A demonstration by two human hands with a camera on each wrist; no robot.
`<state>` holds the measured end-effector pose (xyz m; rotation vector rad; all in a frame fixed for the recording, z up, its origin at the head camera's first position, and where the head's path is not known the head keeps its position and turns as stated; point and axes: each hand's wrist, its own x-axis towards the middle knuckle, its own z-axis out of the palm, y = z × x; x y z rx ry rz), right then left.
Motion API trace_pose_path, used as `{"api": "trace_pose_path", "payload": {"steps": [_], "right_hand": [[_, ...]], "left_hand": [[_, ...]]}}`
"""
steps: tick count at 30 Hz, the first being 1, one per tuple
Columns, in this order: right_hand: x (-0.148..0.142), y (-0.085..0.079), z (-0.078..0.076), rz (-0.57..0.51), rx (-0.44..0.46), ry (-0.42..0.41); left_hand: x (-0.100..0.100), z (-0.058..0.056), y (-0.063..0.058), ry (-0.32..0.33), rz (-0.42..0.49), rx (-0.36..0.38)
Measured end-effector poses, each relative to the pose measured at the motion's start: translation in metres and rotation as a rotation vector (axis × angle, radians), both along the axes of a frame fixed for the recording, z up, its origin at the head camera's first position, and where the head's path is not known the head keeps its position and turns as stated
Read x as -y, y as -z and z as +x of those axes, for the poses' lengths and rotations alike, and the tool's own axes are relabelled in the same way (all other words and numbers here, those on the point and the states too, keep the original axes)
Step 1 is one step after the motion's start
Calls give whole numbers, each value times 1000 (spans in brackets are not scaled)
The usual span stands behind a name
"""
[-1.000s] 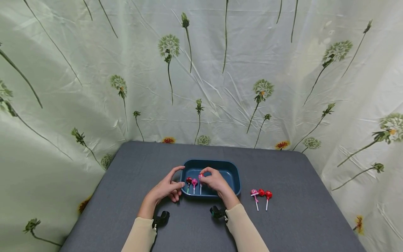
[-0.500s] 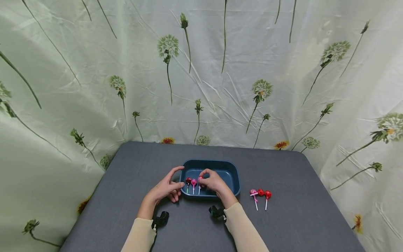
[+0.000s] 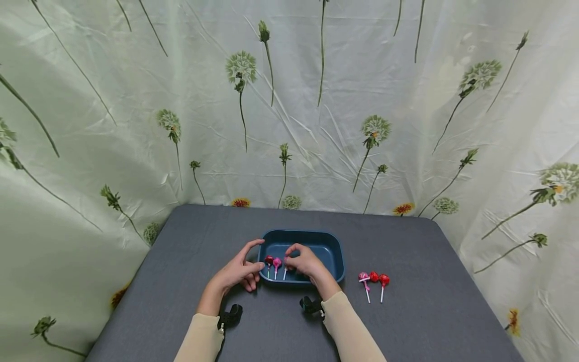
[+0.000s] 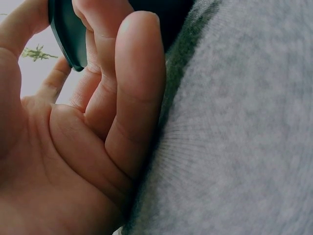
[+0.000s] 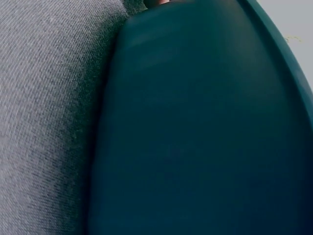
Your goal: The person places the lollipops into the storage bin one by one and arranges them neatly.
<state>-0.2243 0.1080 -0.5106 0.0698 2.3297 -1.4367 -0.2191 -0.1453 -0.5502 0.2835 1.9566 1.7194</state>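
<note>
A dark blue tray (image 3: 341, 254) sits on the table in the head view. My left hand (image 3: 242, 271) holds its left end, index finger at the back corner and thumb on the rim; in the left wrist view its fingers bend beside the tray wall. Inside the tray, my right hand (image 3: 304, 260) pinches a pink lollipop (image 3: 285, 270) by its head, which the fingers partly hide. To its left lie a dark red lollipop (image 3: 269, 260) and a pink lollipop (image 3: 277, 263), sticks pointing towards me. The right wrist view shows mostly the tray's outer wall (image 5: 195, 122).
Right of the tray, a pink lollipop (image 3: 364, 277) with a ribbon-like wrap and two red lollipops (image 3: 384, 279) lie on the grey table (image 3: 420, 301). A curtain (image 3: 316, 125) with a dandelion print hangs behind and at both sides.
The right hand has shifted slightly left and towards me with the pink lollipop, bringing it nearer the other two in the tray. The left hand stays at the tray's left end.
</note>
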Motion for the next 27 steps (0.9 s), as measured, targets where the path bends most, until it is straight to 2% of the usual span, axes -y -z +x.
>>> {"api": "trace_pose_path", "payload": {"steps": [12, 20, 27], "right_hand": [[-1, -2, 0, -4, 3, 14], [-5, -5, 1, -97, -42, 54], [-13, -15, 1, -150, -57, 64]], "left_hand": [[1, -1, 0, 0, 7, 4], [0, 1, -1, -2, 5, 8], [0, 1, -1, -5, 1, 9]]}}
